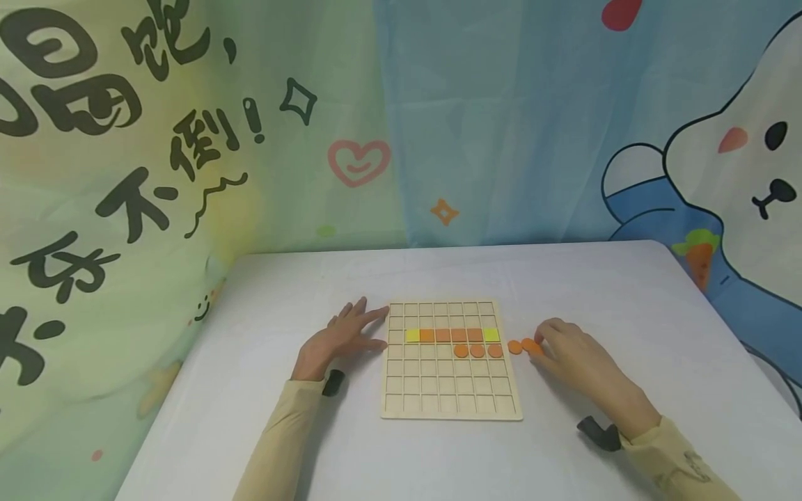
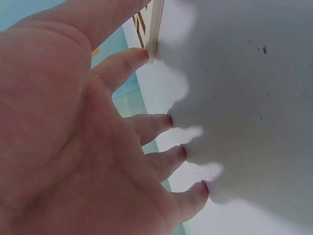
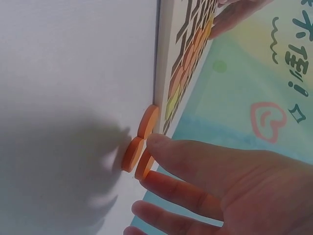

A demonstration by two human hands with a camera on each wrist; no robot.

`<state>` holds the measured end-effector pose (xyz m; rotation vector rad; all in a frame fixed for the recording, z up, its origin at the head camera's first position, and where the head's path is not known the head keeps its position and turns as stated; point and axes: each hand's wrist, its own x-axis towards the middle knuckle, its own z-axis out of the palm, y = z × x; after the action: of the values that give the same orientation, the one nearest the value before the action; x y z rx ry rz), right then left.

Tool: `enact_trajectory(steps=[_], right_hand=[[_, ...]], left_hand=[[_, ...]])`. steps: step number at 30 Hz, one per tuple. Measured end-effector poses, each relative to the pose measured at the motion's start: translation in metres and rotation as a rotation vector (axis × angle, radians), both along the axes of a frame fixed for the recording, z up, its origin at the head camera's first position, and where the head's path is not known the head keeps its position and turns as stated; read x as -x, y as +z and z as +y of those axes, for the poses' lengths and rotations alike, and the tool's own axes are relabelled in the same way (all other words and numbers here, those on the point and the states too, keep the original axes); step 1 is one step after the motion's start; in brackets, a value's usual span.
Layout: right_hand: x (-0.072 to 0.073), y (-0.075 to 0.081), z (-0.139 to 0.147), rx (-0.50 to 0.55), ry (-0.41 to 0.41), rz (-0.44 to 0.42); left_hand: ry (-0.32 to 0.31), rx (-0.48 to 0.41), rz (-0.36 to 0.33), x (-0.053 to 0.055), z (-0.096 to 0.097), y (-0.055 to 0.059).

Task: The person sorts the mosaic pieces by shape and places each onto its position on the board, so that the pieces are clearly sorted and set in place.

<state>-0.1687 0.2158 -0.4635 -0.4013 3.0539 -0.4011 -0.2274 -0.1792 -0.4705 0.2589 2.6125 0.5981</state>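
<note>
A pale wooden grid board (image 1: 447, 407) lies on the table. One of its rows holds coloured square tiles, with a yellow tile (image 1: 413, 336) at the left, several orange ones, and a yellow-green tile (image 1: 491, 335) at the right. Just below sit three round orange discs (image 1: 477, 351). My left hand (image 1: 341, 337) is spread, its thumb and index fingertips against the board's left edge. Right of the board, my right hand (image 1: 579, 358) pinches an orange disc (image 3: 144, 165) between thumb and index finger. Two more orange discs (image 3: 131, 154) lie beside it, one right by the board's edge.
A white cloth covers the table (image 1: 301, 278). Behind it hangs a printed curtain (image 1: 489, 139) with dark lettering, a heart and a cartoon animal. Each wrist wears a dark strap piece (image 1: 599, 433).
</note>
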Motion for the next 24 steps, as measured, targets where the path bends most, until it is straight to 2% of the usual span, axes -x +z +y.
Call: enact_trajectory(steps=[14, 24], right_hand=[[0.004, 0.004, -0.011, 0.024, 0.009, -0.022], [0.006, 0.005, -0.024, 0.006, 0.012, -0.036]], left_hand=[[-0.003, 0.002, 0.002, 0.000, 0.000, 0.001], [-0.005, 0.005, 0.007, 0.000, 0.000, 0.001]])
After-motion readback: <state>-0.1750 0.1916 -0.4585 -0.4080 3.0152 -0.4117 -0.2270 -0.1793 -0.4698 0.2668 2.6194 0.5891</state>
